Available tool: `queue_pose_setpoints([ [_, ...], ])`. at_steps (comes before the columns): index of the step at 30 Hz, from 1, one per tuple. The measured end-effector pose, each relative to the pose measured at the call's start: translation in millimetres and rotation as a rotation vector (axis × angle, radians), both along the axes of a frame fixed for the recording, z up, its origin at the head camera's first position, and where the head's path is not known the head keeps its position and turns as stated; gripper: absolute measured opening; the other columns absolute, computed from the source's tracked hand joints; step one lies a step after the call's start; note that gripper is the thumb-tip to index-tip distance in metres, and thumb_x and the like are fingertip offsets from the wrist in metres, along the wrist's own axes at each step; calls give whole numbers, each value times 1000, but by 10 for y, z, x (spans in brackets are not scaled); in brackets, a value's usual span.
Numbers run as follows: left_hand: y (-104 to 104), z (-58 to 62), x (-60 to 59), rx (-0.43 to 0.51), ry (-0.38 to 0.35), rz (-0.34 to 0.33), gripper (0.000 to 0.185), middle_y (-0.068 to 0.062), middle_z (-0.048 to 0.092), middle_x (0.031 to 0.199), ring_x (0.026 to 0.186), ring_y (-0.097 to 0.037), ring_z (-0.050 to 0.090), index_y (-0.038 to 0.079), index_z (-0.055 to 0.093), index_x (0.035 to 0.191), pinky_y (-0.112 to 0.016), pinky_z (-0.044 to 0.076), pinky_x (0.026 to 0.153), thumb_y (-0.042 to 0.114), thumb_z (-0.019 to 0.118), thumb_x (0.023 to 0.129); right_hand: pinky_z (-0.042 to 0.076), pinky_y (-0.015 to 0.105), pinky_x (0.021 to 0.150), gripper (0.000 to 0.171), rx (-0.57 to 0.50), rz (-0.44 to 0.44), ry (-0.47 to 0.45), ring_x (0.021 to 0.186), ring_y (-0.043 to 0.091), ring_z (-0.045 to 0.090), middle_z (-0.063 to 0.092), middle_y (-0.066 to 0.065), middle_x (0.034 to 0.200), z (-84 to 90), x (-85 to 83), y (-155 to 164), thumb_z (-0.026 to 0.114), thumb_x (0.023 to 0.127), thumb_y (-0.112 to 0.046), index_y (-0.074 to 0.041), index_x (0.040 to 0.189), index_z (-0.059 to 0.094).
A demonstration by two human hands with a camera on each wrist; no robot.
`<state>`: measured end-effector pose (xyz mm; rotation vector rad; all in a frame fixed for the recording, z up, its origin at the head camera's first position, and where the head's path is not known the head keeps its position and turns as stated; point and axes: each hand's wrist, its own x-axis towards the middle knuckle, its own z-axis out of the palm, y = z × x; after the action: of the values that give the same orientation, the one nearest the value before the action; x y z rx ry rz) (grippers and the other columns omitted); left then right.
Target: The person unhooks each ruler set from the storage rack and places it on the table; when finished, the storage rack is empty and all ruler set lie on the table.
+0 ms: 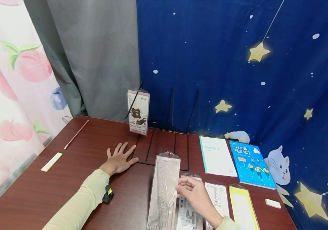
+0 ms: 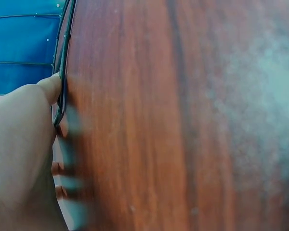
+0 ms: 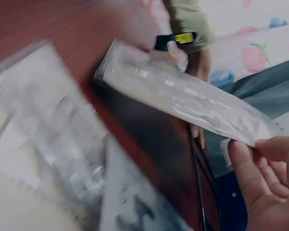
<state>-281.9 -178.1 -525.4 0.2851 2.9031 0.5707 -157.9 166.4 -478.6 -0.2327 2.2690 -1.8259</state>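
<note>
My right hand [image 1: 194, 196] pinches the right edge of a clear-wrapped ruler set [image 1: 165, 179] with a pale card and a hang hole at its top. In the right wrist view thumb and fingers grip this ruler set [image 3: 183, 96] near one end, tilted above the table. With fingers spread, my left hand [image 1: 120, 161] rests on the table beside the black wire rack [image 1: 188, 153], and in the left wrist view its thumb touches the rack's frame [image 2: 62, 72]. From one rack hook hangs another ruler set [image 1: 138, 113] with black cat drawings.
Partly behind my right hand lie more packages, a grey one [image 1: 185, 214], a white one [image 1: 218, 195] and a yellow-edged one [image 1: 242, 204]. Rightward are a white Gambit notebook [image 1: 218, 156], a blue book [image 1: 251, 164] and an eraser [image 1: 273, 203]. A pencil [image 1: 76, 134] and a pale strip [image 1: 51, 162] lie left.
</note>
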Motion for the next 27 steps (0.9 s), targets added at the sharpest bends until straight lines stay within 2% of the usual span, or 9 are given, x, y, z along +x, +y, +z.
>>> queue_pose_setpoints([
  [4, -2, -33, -13, 7, 10, 0, 72, -20, 13, 173, 160, -46, 5, 25, 24, 167, -82, -4, 116, 57, 46, 105, 64, 30, 75, 29, 3, -5, -44, 78, 10, 75, 74, 15, 97, -84, 13, -10, 75, 94, -10, 12, 111, 67],
  [10, 14, 37, 5, -27, -1, -3, 71, -20, 14, 173, 160, -47, 7, 25, 24, 167, -82, -1, 116, 57, 44, 107, 64, 31, 70, 27, -10, 5, -128, 69, 12, 73, 74, 10, 88, -171, -17, -30, 75, 90, -5, 13, 109, 68],
  [13, 7, 16, 6, -19, 7, -2, 71, -20, 14, 173, 160, -47, 7, 25, 24, 167, -82, -1, 116, 57, 44, 107, 64, 30, 68, 27, 8, 9, -149, 67, 11, 72, 73, 8, 84, -202, -34, -53, 75, 89, -3, 13, 110, 68],
  [17, -17, -57, -21, 12, 11, 1, 72, -20, 12, 174, 160, -47, 4, 25, 23, 167, -82, -5, 116, 57, 45, 106, 63, 30, 65, 40, 41, 11, -146, 65, 11, 72, 74, 8, 82, -217, -31, -76, 75, 88, -2, 15, 122, 63],
  [21, -19, -61, -30, 12, 14, 2, 72, -20, 12, 173, 160, -47, 4, 25, 23, 167, -82, -5, 116, 57, 45, 106, 63, 31, 64, 60, 74, 21, -120, 64, 13, 73, 74, 10, 83, -228, -24, -80, 76, 87, 0, 18, 139, 50],
  [27, -20, -57, -22, 13, 16, 1, 73, -21, 13, 173, 160, -48, 5, 25, 24, 167, -82, -5, 115, 58, 45, 106, 63, 30, 63, 70, 126, 40, -100, 63, 16, 74, 74, 8, 81, -226, -6, -76, 74, 88, 1, 23, 145, 40],
])
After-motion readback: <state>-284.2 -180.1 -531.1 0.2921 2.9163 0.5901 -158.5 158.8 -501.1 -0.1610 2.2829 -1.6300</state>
